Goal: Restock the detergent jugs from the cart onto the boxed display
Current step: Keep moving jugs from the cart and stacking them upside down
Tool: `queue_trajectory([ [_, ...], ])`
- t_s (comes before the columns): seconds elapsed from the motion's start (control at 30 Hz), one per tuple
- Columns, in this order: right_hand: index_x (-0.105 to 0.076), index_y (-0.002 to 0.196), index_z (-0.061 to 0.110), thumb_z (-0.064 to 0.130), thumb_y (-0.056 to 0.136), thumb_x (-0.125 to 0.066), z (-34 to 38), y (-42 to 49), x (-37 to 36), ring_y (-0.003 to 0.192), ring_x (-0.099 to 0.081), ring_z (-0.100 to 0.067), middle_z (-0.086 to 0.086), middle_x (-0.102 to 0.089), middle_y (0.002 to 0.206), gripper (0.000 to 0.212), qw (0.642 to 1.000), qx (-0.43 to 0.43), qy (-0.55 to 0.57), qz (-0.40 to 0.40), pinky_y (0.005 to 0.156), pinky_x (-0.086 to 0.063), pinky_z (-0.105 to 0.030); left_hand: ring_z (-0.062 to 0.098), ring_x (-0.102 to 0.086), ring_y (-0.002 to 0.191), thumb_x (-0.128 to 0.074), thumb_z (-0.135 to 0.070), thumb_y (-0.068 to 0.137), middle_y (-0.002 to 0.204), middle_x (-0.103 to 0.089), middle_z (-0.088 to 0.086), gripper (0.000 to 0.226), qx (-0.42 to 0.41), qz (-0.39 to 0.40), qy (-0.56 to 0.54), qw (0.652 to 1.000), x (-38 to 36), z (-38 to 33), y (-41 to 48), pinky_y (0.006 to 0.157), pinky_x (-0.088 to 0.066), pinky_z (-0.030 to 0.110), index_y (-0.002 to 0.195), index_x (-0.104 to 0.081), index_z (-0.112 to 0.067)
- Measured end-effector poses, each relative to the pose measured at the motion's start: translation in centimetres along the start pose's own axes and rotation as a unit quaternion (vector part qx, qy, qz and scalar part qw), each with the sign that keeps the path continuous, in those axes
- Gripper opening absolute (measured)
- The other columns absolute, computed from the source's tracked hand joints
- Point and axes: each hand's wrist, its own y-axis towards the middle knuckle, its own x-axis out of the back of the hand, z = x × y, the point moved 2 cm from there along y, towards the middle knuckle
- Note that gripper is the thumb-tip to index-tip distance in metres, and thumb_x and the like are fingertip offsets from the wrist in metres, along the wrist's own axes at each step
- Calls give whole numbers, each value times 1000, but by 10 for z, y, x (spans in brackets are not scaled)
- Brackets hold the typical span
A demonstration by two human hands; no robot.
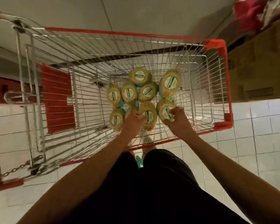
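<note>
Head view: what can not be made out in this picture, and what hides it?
- Head view: the left hand covers most of the second near jug; whether it grips cannot be told.
- Head view: the right hand hides part of the near right jug.
- Head view: the cap labels are motion-blurred, text unreadable.
- Head view: the cardboard boxes are dim and cut off by the right edge.

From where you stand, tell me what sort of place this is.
Most likely a shop or supermarket floor: a wire shopping cart with red trim, a batch of identical detergent jugs standing in it, cardboard boxes beside it, and a white tiled floor.
</note>
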Motion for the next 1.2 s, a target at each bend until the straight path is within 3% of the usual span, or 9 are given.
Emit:
queue_trajectory([
  [0.07, -46, 141, -5, 17, 82, -84, -7, 30, -17, 128, -51, -45, -27, -46, 140, 74, 997, -21, -64, 29, 104, -47, -49, 26, -65, 115, -74, -40, 94, 144, -55, 13, 66, 53, 20, 45, 997, -15, 10, 31, 89, -58, 36, 146, -43, -14],
  [0.17, -23, 157, 1, 32, 82, -85, -16, 69, -40, 147, -31, -43, -23, -28, 157, 102, 986, -38, -149, 63, 122, -34, -52, 41, -34, 151, -84, -49, 84, 169, -21, 18, 114, 99, 32, 90, 990, -36, 19, 66, 119, -39, 55, 166, -12, -13],
  [0.4, 6, 166, 11, 44, 74, -95, -56, 118, -66, 155, -22, -46, -27, -16, 166, 140, 977, -144, -152, 43, 126, -31, -55, 47, 0, 159, -95, -53, 64, 174, 10, 23, 156, 85, 39, 98, 991, -96, 25, 102, 128, -12, 61, 166, 18, -21],
  [0.47, 9, 166, 12, 46, 69, -97, -63, 123, -74, 151, -27, -47, -25, -21, 161, 147, 976, -149, -155, 42, 122, -36, -57, 50, 7, 158, -93, -56, 64, 172, 19, 24, 158, 89, 40, 145, 985, -106, 30, 109, 126, -10, 62, 164, 24, -20],
  [0.57, 10, 166, 15, 44, 66, -98, -68, 126, -84, 149, -27, -48, -23, -23, 158, 150, 979, -146, -139, 28, 119, -37, -59, 56, -8, 156, -95, -52, 66, 174, 13, 21, 155, 80, -9, 208, 975, -110, 41, 113, 119, -30, 65, 164, 22, -27],
  [0.67, 11, 165, 19, 53, 60, -99, -68, 128, -91, 148, -29, -47, -22, -24, 155, 156, 978, -149, -149, 10, 118, -39, -58, 60, -16, 152, -92, -64, 61, 173, 8, 24, 155, 53, -24, 212, 975, -114, 49, 113, 112, -39, 67, 165, 18, -30],
  [0.83, 3, 163, 22, 43, 63, -99, -72, 130, -93, 143, -32, -47, -19, -28, 150, 144, 981, -145, -130, -17, 110, -46, -64, 62, -26, 147, -91, -71, 55, 170, -4, 30, 158, 54, -34, 237, 969, -114, 49, 120, 106, -46, 63, 165, 14, -29],
  [1.0, -4, 164, 19, 34, 65, -97, -65, 123, -87, 142, -32, -47, -17, -29, 150, 137, 985, -147, -91, -25, 108, -47, -66, 62, -30, 143, -97, -44, 62, 170, -6, 20, 149, 23, -5, 215, 976, -84, 46, 119, 109, -42, 67, 163, 12, -40],
  [1.2, -8, 157, 29, 37, 63, -96, -31, 96, -70, 138, -35, -49, -14, -33, 144, 129, 991, -121, -29, -45, 106, -46, -65, 49, -37, 144, -99, -42, 57, 168, -15, 15, 151, -62, 4, 235, 970, -10, 22, 103, 110, -45, 63, 164, 8, -40],
])
